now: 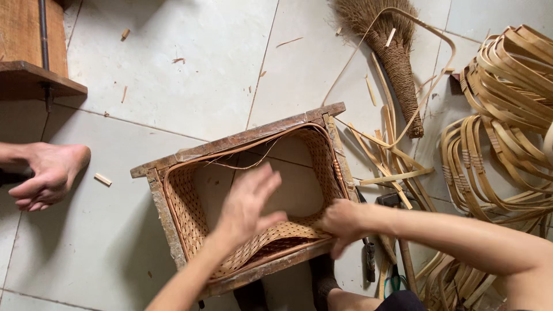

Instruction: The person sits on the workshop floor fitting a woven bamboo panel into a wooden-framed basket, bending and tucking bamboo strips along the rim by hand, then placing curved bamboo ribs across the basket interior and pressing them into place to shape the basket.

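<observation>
A worn wooden frame sits on the tiled floor with a woven cane basket wall fitted inside it, its bottom open to the tiles. My left hand hovers over the near side of the weave, fingers spread and blurred, holding nothing. At the frame's near right corner, my right hand is closed on the basket's cane rim. A thin loose cane strip lies across the opening.
A bare foot rests on the floor at left, below a wooden shelf. A grass broom lies at the top. Bent cane hoops and split strips pile up at right. Tools lie beside the frame.
</observation>
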A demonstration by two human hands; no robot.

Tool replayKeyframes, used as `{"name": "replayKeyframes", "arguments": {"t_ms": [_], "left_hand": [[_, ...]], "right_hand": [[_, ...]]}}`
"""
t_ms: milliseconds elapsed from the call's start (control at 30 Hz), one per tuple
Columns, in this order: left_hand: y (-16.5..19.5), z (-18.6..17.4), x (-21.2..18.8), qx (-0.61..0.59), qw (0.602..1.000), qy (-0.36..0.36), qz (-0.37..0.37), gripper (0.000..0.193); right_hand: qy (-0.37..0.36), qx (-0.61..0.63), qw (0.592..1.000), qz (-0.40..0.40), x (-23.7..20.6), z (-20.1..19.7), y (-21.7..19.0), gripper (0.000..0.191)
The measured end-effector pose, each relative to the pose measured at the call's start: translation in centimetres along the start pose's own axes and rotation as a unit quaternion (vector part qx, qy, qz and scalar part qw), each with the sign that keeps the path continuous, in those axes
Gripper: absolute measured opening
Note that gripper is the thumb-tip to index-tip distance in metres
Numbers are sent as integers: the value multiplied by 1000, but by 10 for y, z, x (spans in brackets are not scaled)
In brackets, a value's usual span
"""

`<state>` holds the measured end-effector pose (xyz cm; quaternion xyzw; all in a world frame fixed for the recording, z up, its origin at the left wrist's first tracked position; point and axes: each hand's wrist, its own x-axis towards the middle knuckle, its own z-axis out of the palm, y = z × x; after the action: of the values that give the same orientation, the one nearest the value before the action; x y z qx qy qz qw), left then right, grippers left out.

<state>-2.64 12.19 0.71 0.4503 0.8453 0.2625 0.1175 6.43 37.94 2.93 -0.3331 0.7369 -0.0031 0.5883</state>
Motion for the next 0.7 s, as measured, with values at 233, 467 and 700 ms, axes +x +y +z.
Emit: {"name": "replayKeyframes", "arguments": {"t_ms": [233,467,700], "left_hand": [[-68,-29,73,263,961,-28,-82,123],[-93,-16,82,258,966,15,-16,96],[-107,-7,83,248,966,64,10,76]], "right_hand": [[198,310,929,48,121,-80,36,58],[543,376,740,-125,194,-85,57,31],[469,424,775,25,203,-96,57,24]]}}
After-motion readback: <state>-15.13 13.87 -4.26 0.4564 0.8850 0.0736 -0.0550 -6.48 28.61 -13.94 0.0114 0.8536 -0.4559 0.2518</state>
